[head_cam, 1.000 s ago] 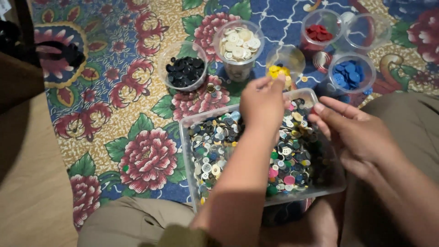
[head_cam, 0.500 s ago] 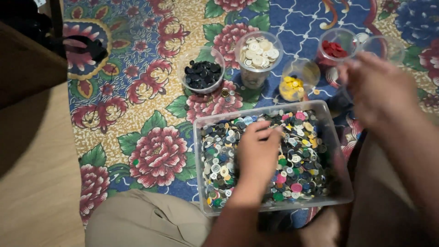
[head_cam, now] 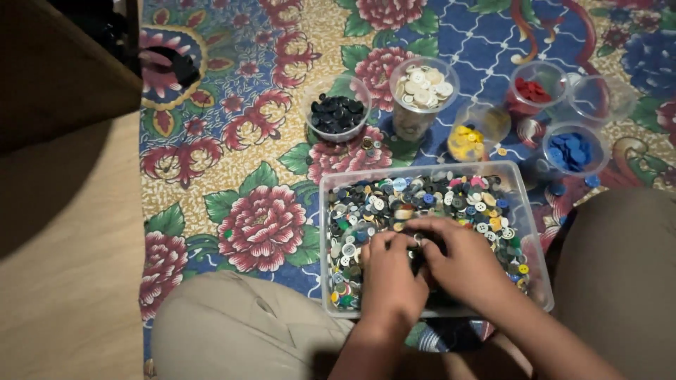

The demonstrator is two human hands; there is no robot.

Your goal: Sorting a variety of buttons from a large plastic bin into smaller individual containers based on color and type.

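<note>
Clear rectangular plastic tray [head_cam: 535, 232] of mixed coloured buttons [head_cam: 422, 200]: centre. Left hand [head_cam: 389, 273] and right hand [head_cam: 461, 262], fingers curled among the buttons at 6 o'clock; hold indiscernible. Clear cup of black buttons [head_cam: 336, 112]: 11 o'clock.

A floral cloth [head_cam: 232, 176] covers the floor [head_cam: 63, 281], its red flowers set among green leaves, with a blue patterned stretch at the far right. On it stand several clear cups: one of black buttons [head_cam: 336, 112], one of white buttons [head_cam: 424, 86], a tilted one of yellow buttons [head_cam: 470, 139], one of red buttons [head_cam: 531, 90] and one of blue buttons [head_cam: 572, 150]. Another cup [head_cam: 598, 98] beside the red one looks empty, though glare blurs it. A dark piece of furniture [head_cam: 56, 70] fills the upper left corner.
</note>
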